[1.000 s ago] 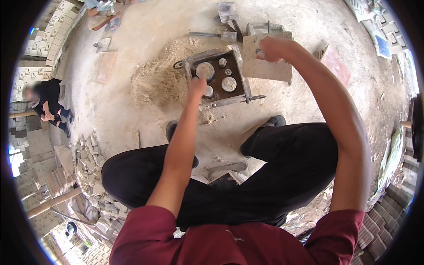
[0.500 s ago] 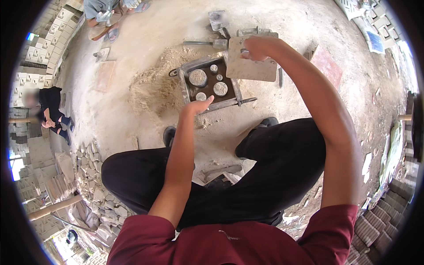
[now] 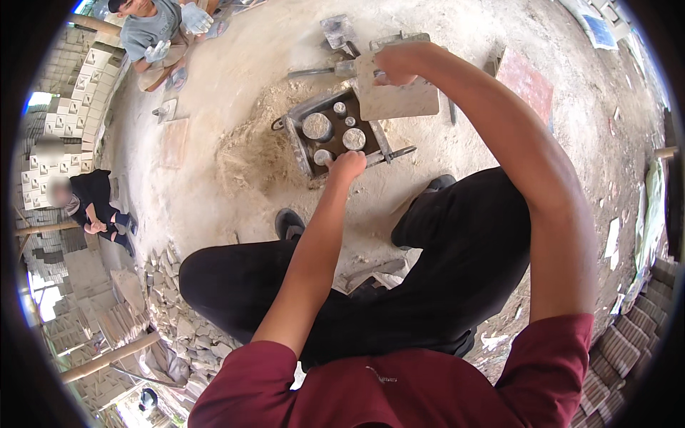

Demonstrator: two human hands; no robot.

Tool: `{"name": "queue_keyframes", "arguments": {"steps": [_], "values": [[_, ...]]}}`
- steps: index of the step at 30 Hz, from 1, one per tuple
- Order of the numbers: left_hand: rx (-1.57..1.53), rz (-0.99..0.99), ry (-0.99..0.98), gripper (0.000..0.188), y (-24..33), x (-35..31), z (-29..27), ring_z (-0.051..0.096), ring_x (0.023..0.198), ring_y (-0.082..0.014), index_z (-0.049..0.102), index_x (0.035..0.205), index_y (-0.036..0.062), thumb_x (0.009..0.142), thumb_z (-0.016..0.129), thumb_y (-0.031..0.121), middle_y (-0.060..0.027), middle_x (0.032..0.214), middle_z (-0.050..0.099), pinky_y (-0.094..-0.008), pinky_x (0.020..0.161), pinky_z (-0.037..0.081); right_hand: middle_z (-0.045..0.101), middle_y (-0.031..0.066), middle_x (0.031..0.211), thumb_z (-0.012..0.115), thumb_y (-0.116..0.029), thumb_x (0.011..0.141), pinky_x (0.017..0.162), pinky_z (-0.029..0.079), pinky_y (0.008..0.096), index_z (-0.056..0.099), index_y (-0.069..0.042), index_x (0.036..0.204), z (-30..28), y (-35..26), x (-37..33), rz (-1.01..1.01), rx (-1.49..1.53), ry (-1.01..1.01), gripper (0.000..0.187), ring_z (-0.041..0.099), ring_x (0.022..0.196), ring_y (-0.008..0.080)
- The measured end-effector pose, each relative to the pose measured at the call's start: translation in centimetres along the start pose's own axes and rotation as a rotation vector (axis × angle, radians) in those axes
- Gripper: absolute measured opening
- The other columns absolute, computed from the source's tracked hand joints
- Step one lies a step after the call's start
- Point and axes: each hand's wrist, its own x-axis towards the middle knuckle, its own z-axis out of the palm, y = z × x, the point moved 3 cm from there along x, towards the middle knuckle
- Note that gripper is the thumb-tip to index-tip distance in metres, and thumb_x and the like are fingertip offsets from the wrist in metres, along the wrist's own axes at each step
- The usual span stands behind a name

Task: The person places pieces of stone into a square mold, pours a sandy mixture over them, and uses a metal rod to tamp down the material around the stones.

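A shallow rectangular frame with metal handles lies on the dusty ground in front of me. Dark packed material fills its bottom, and round pale-topped cylinders of differing sizes stand in it, among them a large cylinder and another cylinder. My left hand is curled at the frame's near side, beside a smaller cylinder; what its fingers hold, if anything, is hidden. My right hand grips a pale square board with rounded corners from above. The board overlaps the frame's right far corner.
Loose sand is heaped left of the frame. Beyond it lie a long-handled tool and a shovel-like blade. Reddish slabs lie right and left. A gloved person squats far left; another person sits at left.
My left hand has moved right along the frame's near side, and its fingers have curled. My right hand still grips the board. The whole view has shifted slightly.
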Motion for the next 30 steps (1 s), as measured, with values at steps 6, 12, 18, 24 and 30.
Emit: {"name": "queue_keyframes", "arguments": {"steps": [6, 12, 18, 24, 30], "values": [[-0.427, 0.106, 0.062, 0.053, -4.6, 3.4, 0.5, 0.053, 0.116, -0.0302, 0.055, 0.12, -0.0037, 0.092, 0.037, 0.038, -0.021, 0.121, 0.057, -0.0422, 0.105, 0.03, 0.065, 0.0196, 0.085, 0.051, -0.044, 0.091, 0.073, 0.05, 0.0446, 0.063, 0.004, 0.09, -1.1, -1.4, 0.9, -0.038, -0.066, 0.039, 0.049, 0.063, 0.082, 0.0352], [-0.739, 0.461, 0.182, 0.041, -3.1, -0.3, -9.1, 0.063, 0.091, -0.0197, 0.061, 0.111, -0.0015, 0.084, 0.062, 0.029, -0.0129, 0.101, 0.067, -0.0314, 0.083, 0.048, 0.065, 0.0222, 0.09, 0.051, -0.045, 0.091, 0.074, 0.05, 0.0438, 0.061, 0.004, 0.092, -0.3, -0.2, 1.2, 0.02, 0.044, 0.098, 0.05, 0.063, 0.084, 0.0361], [-0.601, 0.265, 0.717, 0.023, -9.6, -5.1, -23.7, 0.063, 0.067, -0.012, 0.064, 0.098, -0.0004, 0.076, 0.068, 0.008, -0.0049, 0.079, 0.067, -0.0235, 0.062, 0.05, 0.066, 0.0225, 0.087, 0.05, -0.045, 0.09, 0.074, 0.049, 0.0465, 0.064, 0.006, 0.089, -2.4, -4.0, 1.8, -0.034, 0.208, 0.481, 0.053, 0.063, 0.082, 0.0377], [-0.699, 0.153, 0.975, 0.024, -13.8, -9.7, -25.9, 0.063, 0.065, -0.0116, 0.064, 0.096, -0.0007, 0.078, 0.068, 0.014, -0.0055, 0.074, 0.067, -0.024, 0.061, 0.05, 0.063, 0.0263, 0.075, 0.044, -0.049, 0.091, 0.075, 0.049, 0.0467, 0.064, 0.007, 0.08, -4.4, -9.7, 5.1, 0.052, 0.502, 0.534, 0.061, 0.063, 0.08, 0.0398], [-1.153, -0.212, 0.992, 0.032, -28.0, -10.3, -20.2, 0.064, 0.072, -0.0157, 0.064, 0.096, 0.0017, 0.088, 0.057, 0.032, -0.0048, 0.077, 0.067, -0.0291, 0.063, 0.049, 0.062, 0.0277, 0.075, 0.043, -0.046, 0.092, 0.07, 0.05, 0.0463, 0.061, 0.01, 0.08, -4.0, -22.6, 11.3, -0.061, 0.726, 0.382, 0.06, 0.064, 0.077, 0.0389]]}}
